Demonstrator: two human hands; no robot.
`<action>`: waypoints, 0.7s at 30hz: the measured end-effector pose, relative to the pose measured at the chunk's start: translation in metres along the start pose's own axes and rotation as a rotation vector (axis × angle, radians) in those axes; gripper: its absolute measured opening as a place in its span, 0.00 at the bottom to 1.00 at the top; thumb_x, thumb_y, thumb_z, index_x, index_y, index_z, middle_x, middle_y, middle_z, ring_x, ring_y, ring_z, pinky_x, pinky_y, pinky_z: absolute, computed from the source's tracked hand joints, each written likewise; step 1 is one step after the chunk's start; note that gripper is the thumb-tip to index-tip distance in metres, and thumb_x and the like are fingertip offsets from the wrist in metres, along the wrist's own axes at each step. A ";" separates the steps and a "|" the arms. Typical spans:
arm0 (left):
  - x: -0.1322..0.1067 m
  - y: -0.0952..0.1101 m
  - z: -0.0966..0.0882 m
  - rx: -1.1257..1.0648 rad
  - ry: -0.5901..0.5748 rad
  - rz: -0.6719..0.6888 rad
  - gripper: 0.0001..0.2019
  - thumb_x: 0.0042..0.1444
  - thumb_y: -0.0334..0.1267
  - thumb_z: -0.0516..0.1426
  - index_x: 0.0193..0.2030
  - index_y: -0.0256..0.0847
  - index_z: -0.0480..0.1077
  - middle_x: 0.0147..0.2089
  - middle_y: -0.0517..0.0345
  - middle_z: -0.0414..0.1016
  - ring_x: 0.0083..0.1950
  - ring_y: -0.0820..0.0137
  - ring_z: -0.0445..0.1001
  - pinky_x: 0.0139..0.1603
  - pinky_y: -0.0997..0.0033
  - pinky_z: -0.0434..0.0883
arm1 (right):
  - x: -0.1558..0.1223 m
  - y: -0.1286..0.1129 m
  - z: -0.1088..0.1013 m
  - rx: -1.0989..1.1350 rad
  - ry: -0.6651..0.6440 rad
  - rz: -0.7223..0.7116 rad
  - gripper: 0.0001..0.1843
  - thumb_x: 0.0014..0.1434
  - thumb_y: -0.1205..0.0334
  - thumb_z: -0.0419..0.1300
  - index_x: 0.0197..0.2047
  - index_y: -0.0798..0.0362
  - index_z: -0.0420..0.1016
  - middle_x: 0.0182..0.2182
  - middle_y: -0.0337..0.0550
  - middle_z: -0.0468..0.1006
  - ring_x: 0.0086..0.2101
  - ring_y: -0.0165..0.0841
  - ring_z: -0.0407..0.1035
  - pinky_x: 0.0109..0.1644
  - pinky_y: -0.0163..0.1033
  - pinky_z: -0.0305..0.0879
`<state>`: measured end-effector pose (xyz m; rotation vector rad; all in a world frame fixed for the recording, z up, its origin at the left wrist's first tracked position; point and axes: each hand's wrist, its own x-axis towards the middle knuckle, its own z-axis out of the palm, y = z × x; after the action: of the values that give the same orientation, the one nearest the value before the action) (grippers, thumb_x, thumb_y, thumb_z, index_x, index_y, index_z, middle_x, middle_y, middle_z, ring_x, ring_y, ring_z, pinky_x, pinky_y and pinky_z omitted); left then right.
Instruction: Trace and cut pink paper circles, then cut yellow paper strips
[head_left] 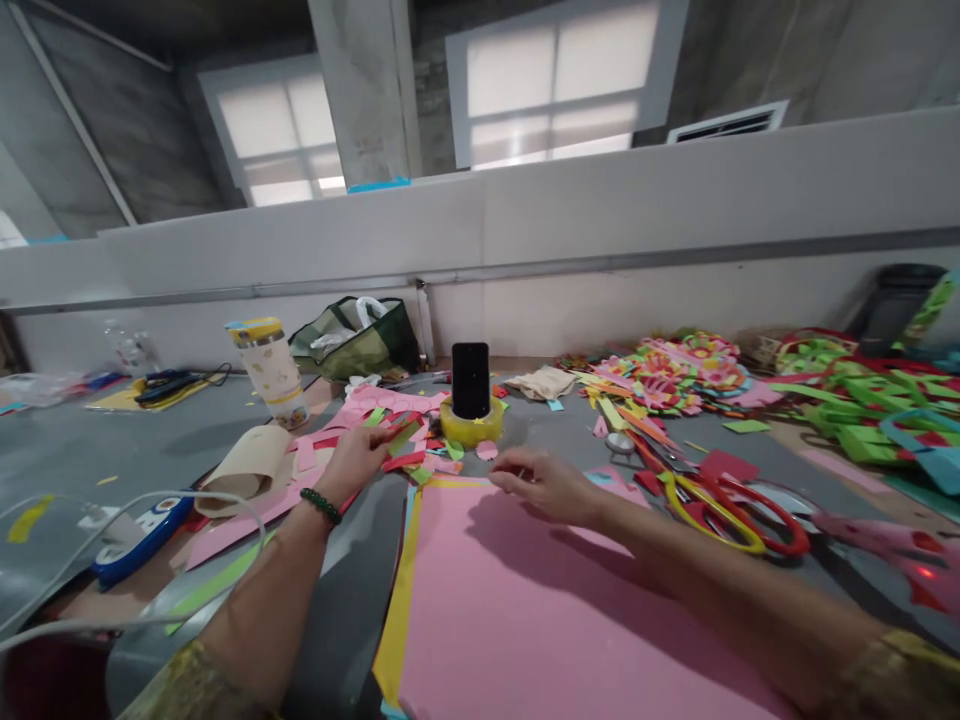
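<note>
My left hand (pixel 358 460), a green bead bracelet on its wrist, pinches a small green and red paper piece (pixel 403 436) over a heap of coloured scraps. My right hand (pixel 541 483) rests on the top edge of a large pink sheet (pixel 525 620), its fingers curled low near a small pink cut-out (pixel 487 450); whether it grips anything I cannot make out. A black phone (pixel 470 379) stands upright inside a yellow tape roll (pixel 471 428) just beyond both hands.
Red and yellow scissors (pixel 724 505) lie to the right, with piles of paper flowers (pixel 667 375) and green cuttings (pixel 862 400) behind. A tumbler (pixel 271 370), a green bag (pixel 352 340), a tan paper roll (pixel 244 465) and a white cable (pixel 127 510) are on the left.
</note>
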<state>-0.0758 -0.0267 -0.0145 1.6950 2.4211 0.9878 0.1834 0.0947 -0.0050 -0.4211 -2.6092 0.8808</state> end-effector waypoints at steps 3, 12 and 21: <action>0.000 -0.004 0.004 0.002 0.025 0.010 0.17 0.53 0.31 0.51 0.46 0.40 0.76 0.28 0.62 0.76 0.29 0.70 0.72 0.28 0.73 0.65 | 0.000 0.021 0.018 0.134 0.131 0.108 0.19 0.60 0.50 0.51 0.27 0.55 0.69 0.19 0.35 0.67 0.21 0.26 0.61 0.25 0.32 0.55; -0.003 -0.006 0.012 0.182 0.074 0.009 0.15 0.54 0.35 0.51 0.45 0.42 0.74 0.37 0.54 0.78 0.38 0.64 0.74 0.35 0.69 0.66 | -0.002 0.028 0.023 -0.012 0.164 0.059 0.17 0.61 0.55 0.51 0.26 0.54 0.71 0.20 0.36 0.69 0.23 0.27 0.60 0.27 0.32 0.55; -0.006 0.000 0.025 0.271 -0.163 0.168 0.21 0.46 0.33 0.57 0.50 0.42 0.71 0.48 0.51 0.76 0.49 0.60 0.72 0.47 0.66 0.65 | -0.008 0.022 0.023 -0.252 0.154 -0.147 0.10 0.57 0.58 0.58 0.40 0.54 0.73 0.37 0.48 0.74 0.40 0.36 0.66 0.44 0.40 0.63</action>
<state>-0.0639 -0.0191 -0.0364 2.0029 2.4274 0.5235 0.1850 0.0965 -0.0378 -0.3412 -2.5759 0.4542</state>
